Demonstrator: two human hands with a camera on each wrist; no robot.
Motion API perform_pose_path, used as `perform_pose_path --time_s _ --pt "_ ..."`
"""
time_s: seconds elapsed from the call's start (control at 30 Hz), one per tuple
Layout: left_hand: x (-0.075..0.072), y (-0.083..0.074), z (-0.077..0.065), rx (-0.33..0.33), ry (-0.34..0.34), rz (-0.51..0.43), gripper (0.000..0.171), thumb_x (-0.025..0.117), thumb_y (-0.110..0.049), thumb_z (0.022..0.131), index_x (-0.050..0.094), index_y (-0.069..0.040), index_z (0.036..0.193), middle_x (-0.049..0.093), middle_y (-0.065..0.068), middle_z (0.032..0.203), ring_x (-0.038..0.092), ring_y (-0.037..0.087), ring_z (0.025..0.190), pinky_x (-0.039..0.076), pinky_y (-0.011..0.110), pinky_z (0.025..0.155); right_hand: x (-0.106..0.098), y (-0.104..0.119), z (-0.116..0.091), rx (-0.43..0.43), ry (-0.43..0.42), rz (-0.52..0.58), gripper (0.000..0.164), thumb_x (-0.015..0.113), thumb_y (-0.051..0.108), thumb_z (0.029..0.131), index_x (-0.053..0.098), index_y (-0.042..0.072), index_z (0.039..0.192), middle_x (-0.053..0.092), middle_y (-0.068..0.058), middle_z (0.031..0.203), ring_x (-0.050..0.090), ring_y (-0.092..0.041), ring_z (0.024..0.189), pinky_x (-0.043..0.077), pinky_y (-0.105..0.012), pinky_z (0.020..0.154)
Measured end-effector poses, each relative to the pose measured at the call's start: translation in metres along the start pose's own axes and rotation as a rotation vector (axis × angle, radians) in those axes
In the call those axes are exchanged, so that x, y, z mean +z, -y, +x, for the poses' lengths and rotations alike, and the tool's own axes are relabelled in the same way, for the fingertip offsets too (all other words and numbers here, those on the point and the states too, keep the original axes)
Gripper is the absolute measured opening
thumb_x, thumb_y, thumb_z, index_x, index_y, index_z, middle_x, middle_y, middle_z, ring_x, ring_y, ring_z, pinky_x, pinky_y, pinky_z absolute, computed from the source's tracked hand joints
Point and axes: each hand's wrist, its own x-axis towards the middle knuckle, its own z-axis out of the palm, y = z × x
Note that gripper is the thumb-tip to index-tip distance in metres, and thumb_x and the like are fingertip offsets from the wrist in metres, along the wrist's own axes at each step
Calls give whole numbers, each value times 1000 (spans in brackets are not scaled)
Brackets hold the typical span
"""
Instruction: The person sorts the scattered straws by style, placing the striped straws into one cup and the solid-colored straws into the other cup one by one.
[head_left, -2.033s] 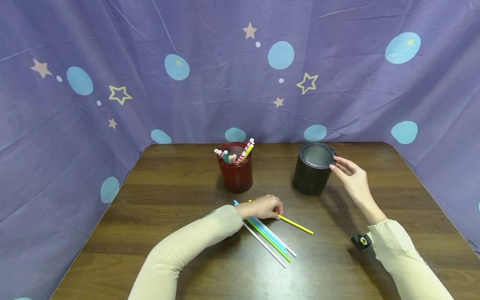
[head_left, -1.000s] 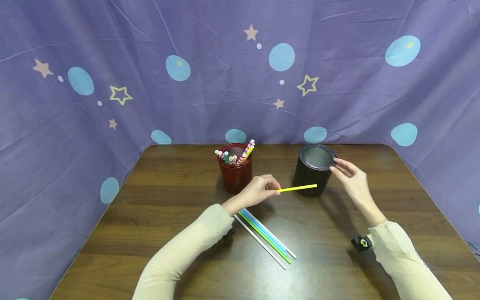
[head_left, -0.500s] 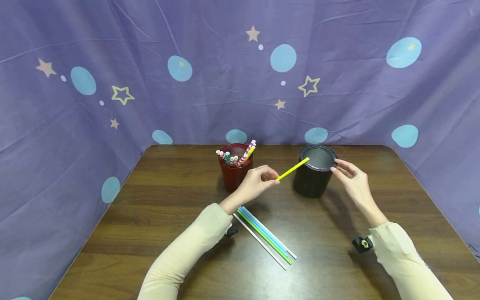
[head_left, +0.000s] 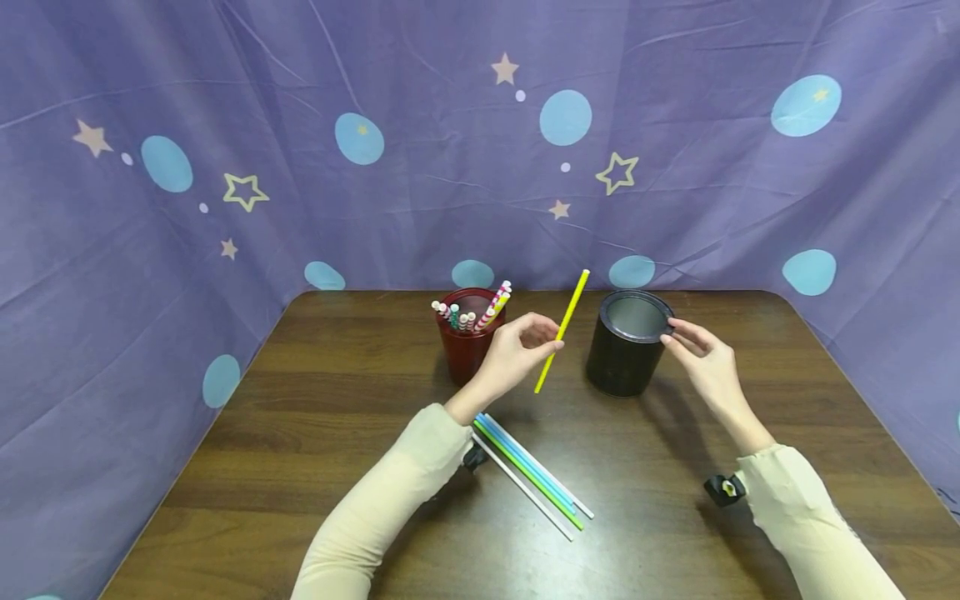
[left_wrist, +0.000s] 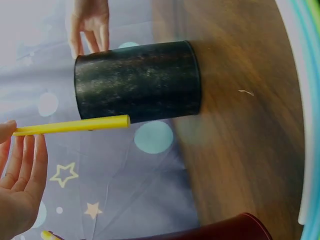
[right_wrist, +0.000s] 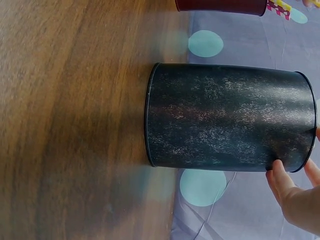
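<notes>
My left hand pinches a plain yellow straw between thumb and fingers. The straw stands steeply tilted in the air, its lower end above the table, between a dark red cup and a black cup. In the left wrist view, the straw overlaps the black cup's open end. My right hand holds the black cup at its right rim, thumb and fingers against the outer wall. The black cup is upright on the table, with no straws showing inside.
Behind my left hand, the dark red cup holds several striped straws. White, blue and green straws lie slantwise on the wooden table in front. A purple curtain hangs behind the table.
My left hand has picked up the yellow straw from the table, raised it and turned it from lying flat to nearly upright. My right hand has stayed at the black cup.
</notes>
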Motion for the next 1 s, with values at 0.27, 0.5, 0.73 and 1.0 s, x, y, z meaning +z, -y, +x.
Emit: perform_pose_path --time_s 0.27,0.5,0.73,1.0 --pt "-2 -28 4 -22 -80 -118 19 66 4 74 57 8 90 62 21 82 59 19 72 51 25 65 1 2 -1 11 -4 14 40 67 30 78 59 20 116 57 4 118 56 -9 103 46 -12 77" --pt "0 -51 11 -50 -175 -226 19 63 8 75 54 12 92 59 26 84 55 9 71 52 27 66 1 3 -2 22 -9 20 40 67 30 78 59 20 116 57 4 118 56 -8 102 46 -11 77" --pt "11 -46 25 23 -209 -374 20 60 12 75 51 14 93 57 31 83 56 4 69 53 33 66 2 11 -5 25 -18 40 39 68 27 78 60 18 114 59 2 116 57 -8 101 46 -12 76" --pt "21 -56 35 82 -240 -430 19 58 15 75 48 16 91 56 32 82 57 5 69 53 39 67 2 8 -4 30 -23 28 40 68 29 77 60 20 115 59 1 114 57 -7 100 46 -12 77"
